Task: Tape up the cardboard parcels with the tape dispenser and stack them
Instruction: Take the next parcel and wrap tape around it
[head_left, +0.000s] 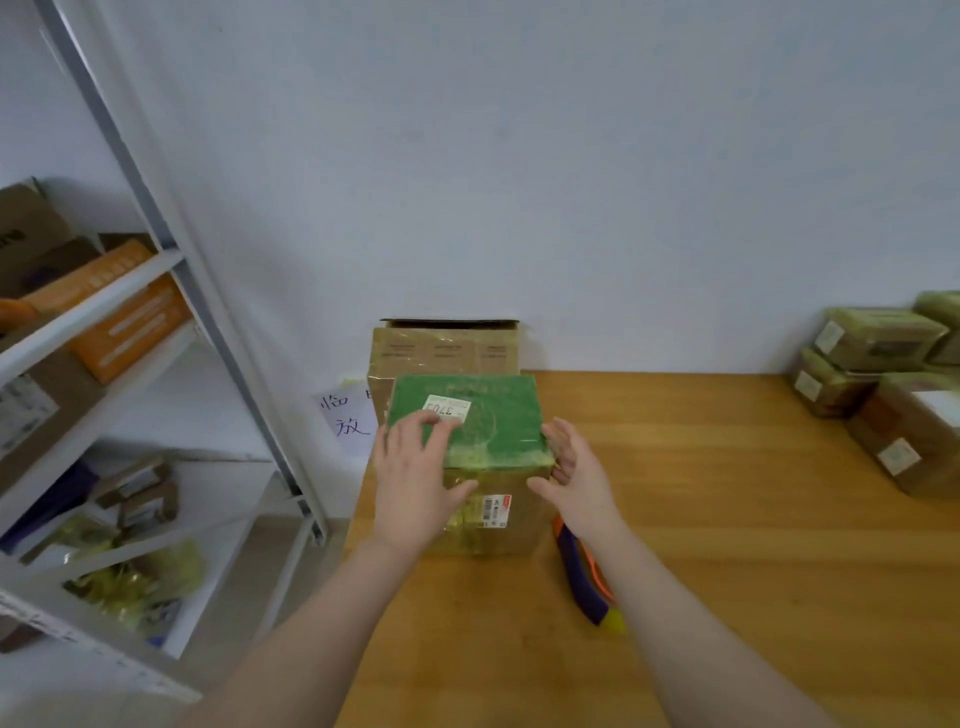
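Open-palmed left hand (415, 483) atop parcel (493, 421), right hand (576, 478) at its side

Plain pale grey-white wall (571, 156), warm honey-coloured wooden tabletop (727, 519) against it, pale grey metal shelving rack (171, 260) at left, blurred, possibly concrete floor (335, 535) below, white handwritten paper note (348, 421) low on wall
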